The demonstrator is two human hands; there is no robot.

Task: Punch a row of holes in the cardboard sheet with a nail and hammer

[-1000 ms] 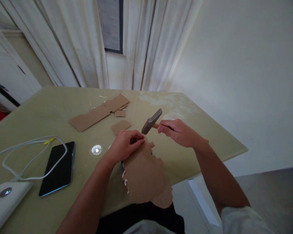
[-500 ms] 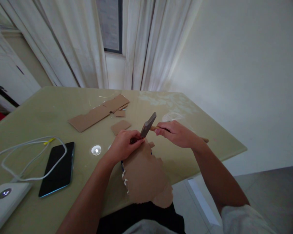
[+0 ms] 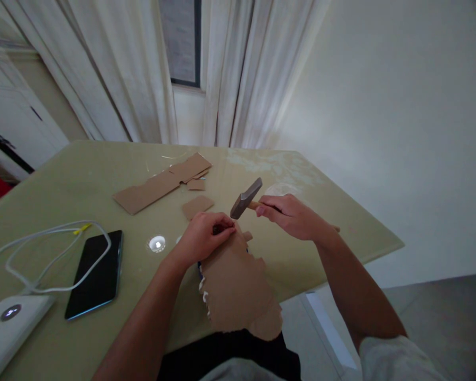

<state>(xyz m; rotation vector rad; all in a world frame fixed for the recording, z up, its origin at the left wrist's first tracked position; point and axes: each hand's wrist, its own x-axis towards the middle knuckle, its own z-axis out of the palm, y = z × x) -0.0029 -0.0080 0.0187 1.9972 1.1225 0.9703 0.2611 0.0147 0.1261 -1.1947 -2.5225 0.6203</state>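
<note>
My right hand (image 3: 291,214) is closed round the wooden handle of a hammer (image 3: 246,198). The hammer's metal head is tilted, just above and to the right of my left fingertips. At the far end of a ragged-edged brown cardboard piece (image 3: 238,286), my left hand (image 3: 206,235) pinches with thumb and fingers. Whether something small is between those fingertips is hidden. White bits cling along the cardboard's left edge, and something dark blue shows beneath it. The cardboard's near end reaches past the table edge over my lap.
Long cardboard strips (image 3: 162,182) and a small cardboard square (image 3: 197,206) lie farther back on the pale green table (image 3: 301,264). A black phone (image 3: 95,272), a white cable (image 3: 59,259) and a white power bank (image 3: 16,333) are on the left. Curtains (image 3: 119,69) hang behind.
The hammer head has lifted away from my left fingertips, up and slightly right, and tilted further over. My left hand and the cardboard stay nearly in place.
</note>
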